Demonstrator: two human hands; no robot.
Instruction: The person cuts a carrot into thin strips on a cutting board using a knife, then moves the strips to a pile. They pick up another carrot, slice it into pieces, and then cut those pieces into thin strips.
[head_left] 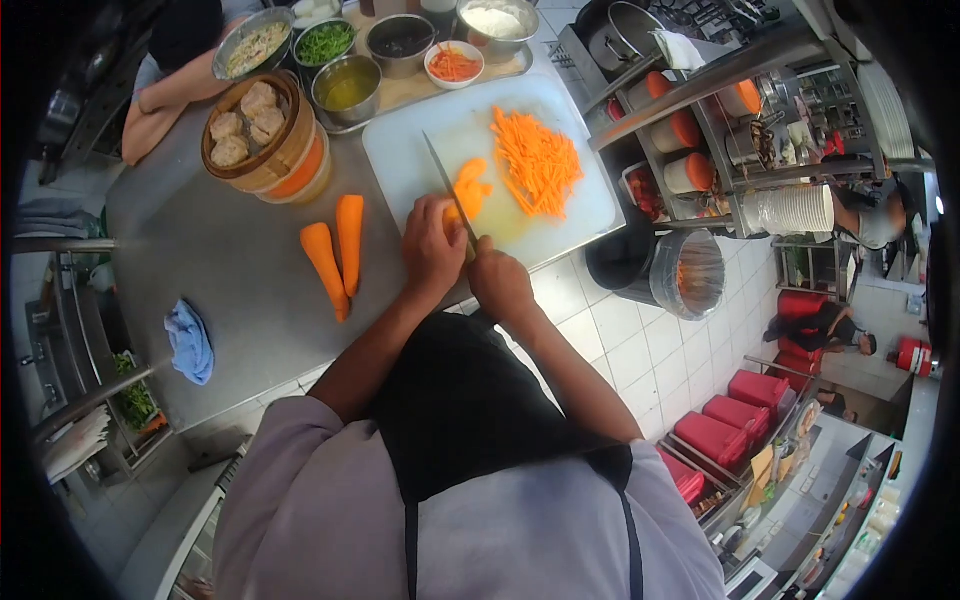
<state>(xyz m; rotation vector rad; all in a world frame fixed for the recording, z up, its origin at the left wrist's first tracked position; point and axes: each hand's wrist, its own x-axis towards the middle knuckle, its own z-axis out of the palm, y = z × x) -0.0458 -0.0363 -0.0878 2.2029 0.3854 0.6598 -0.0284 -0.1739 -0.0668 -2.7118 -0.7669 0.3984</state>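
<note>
My right hand is closed round the handle of a kitchen knife, whose blade points away from me over the white cutting board. Close beside the blade, my left hand has its fingers curled on a piece of carrot. Thin carrot slices lie just past the blade. On the board's right side is a heap of carrot strips. Two whole peeled carrots rest on the steel table, left of my left hand.
A bamboo steamer with dumplings stands at the table's left. Behind the board are a bowl of chopped greens, a bowl of yellow liquid and a white bowl of red strips. A blue cloth lies near-left. Another person's arm rests at the far-left edge.
</note>
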